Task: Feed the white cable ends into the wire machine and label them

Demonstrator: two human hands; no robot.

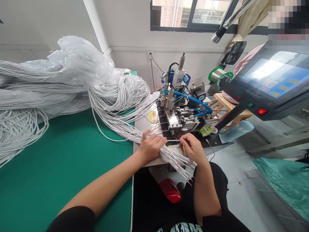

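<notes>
A thick bundle of white cables [120,125] runs from the green table to the machine's front edge. My left hand [152,146] is closed over the bundle and presses it down. Beyond that hand, the loose cable ends [178,162], some with reddish tips, fan out over the edge toward my lap. With thumb and fingers pinched, my right hand [195,149] holds the end of a single white cable [173,140], stretched level between both hands. Just behind it stands the bench machine [172,119], with metal clamps and blue air hoses. Several cables lie across its front strip.
More cables under clear plastic [79,61] are heaped on the green table [84,177] at left. A control screen [277,75] on a black post stands at right, near a wire spool [220,76] and a wooden stool [231,104]. A red object [170,190] lies below.
</notes>
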